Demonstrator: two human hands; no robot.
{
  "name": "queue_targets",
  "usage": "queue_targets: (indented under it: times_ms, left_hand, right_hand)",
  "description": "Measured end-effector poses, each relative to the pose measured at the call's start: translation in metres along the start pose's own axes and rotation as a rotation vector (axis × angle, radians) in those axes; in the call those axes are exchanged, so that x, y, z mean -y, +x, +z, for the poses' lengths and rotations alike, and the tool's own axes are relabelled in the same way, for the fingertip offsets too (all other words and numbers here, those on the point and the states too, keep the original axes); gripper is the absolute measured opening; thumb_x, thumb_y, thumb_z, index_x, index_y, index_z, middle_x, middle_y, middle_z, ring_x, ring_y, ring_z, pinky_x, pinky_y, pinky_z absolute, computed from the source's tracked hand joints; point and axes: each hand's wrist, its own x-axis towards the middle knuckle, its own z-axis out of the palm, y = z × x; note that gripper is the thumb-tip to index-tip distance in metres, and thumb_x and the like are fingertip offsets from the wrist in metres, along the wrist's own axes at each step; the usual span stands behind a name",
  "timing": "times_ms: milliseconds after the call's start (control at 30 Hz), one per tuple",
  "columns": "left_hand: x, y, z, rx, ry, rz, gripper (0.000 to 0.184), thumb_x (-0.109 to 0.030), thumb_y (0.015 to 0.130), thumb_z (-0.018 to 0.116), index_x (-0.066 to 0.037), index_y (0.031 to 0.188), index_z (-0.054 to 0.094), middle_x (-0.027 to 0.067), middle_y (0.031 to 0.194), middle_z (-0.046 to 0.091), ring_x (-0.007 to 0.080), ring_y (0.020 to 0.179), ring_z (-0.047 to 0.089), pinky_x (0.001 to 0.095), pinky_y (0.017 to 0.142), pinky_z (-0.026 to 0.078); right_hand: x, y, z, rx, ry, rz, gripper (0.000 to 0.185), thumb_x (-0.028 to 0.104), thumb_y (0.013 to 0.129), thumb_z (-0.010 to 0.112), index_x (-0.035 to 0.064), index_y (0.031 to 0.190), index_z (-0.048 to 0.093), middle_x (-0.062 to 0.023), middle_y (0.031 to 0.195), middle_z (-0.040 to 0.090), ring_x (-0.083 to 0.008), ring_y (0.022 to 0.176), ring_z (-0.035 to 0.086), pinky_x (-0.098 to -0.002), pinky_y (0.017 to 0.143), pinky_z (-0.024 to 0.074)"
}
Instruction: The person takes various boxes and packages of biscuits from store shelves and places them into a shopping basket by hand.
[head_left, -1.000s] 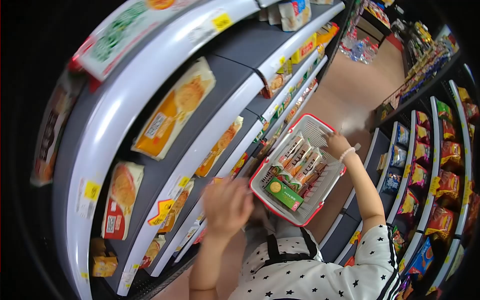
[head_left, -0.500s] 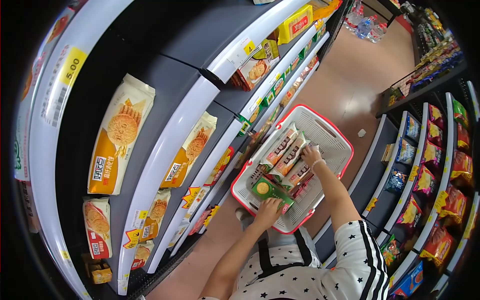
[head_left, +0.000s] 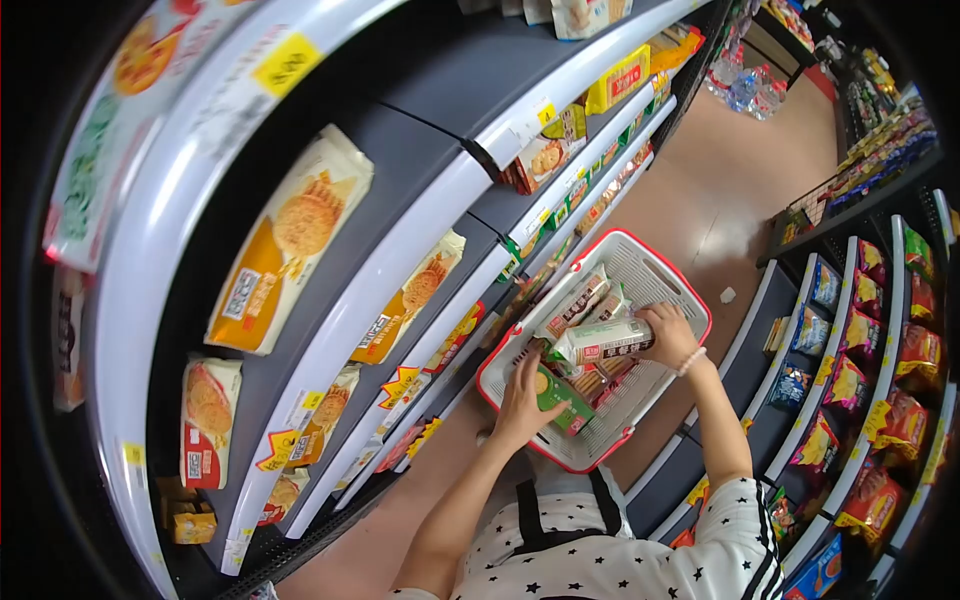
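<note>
In the head view, a white and red shopping basket (head_left: 655,262) holds several biscuit packs. My right hand (head_left: 670,335) has closed on one end of a long white biscuit pack with green trim (head_left: 607,341), which lies crosswise above the others. Close to that pack's other end, my left hand (head_left: 522,400) is open with its fingers apart, its thumb over a green biscuit box (head_left: 567,405). Another wrapped biscuit pack (head_left: 577,305) lies along the basket's far left side. A further pack is partly hidden beneath the held one.
On the left, tiered shelves carry biscuit packs, among them a white and orange one (head_left: 295,245) and a red and white one (head_left: 210,425). Snack bags (head_left: 915,350) line the shelves at right. Bottles (head_left: 750,90) stand on the floor farther down the aisle.
My right hand has lifted and turned a biscuit pack crosswise over the others. My left hand has shifted left off the green box's middle, its fingers spreading. The whole view has tilted slightly.
</note>
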Motion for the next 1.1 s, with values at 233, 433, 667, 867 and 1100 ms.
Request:
queue_targets:
  times_ms: [233,433,667,867,1100]
  left_hand:
    - [-0.065,0.002,-0.115,-0.357,-0.134,0.434,0.083,-0.028,0.075,0.076,-0.001,0.138,0.03,0.0223,0.133,0.045,0.0386,0.121,0.045,0.046,0.102,0.034]
    - [-0.099,-0.076,-0.253,-0.69,0.252,0.628,0.089,-0.045,0.072,0.073,-0.003,0.139,0.03,0.0184,0.14,0.04,0.0289,0.125,0.044,0.0523,0.103,0.026]
    - [-0.119,-0.148,-0.442,-1.087,0.773,0.433,0.058,-0.043,0.079,0.066,-0.002,0.119,0.052,0.0144,0.129,0.052,0.0271,0.124,0.044,0.0552,0.107,0.014]
    - [-0.102,-0.142,-0.504,-1.219,0.88,-0.026,0.038,-0.032,0.092,0.052,0.005,0.093,0.061,0.018,0.094,0.062,0.0313,0.099,0.055,0.0465,0.101,0.03]
    - [-0.099,-0.136,-0.499,-1.27,0.936,-0.161,0.044,-0.038,0.092,0.05,0.004,0.095,0.064,0.0148,0.096,0.065,0.0276,0.099,0.057,0.0459,0.102,0.031]
  right_hand:
    - [0.139,-0.004,-0.144,-0.38,0.0,-0.434,0.07,0.021,0.047,0.082,0.0038,0.111,0.059,-0.0096,0.109,0.058,-0.0292,0.1,0.054,-0.0401,0.089,0.0418]
    - [0.261,0.004,-0.196,-0.665,-0.164,-0.805,0.073,0.028,0.052,0.075,-0.0009,0.116,0.056,-0.0134,0.11,0.056,-0.0337,0.101,0.054,-0.0472,0.087,0.0404]
    - [0.451,0.051,-0.262,-0.944,-0.044,-1.149,0.063,0.026,0.064,0.075,0.005,0.12,0.054,-0.0129,0.114,0.057,-0.032,0.102,0.054,-0.0412,0.088,0.0417]
    - [0.531,0.139,-0.267,-0.925,-0.15,-1.23,0.061,0.037,0.067,0.075,0.0069,0.117,0.056,-0.0118,0.108,0.061,-0.03,0.099,0.055,-0.0385,0.088,0.0422]
    - [0.545,0.169,-0.255,-0.702,-0.02,-1.146,0.059,0.038,0.069,0.075,0.0069,0.116,0.059,-0.014,0.114,0.058,-0.0312,0.108,0.051,-0.0399,0.095,0.0399]
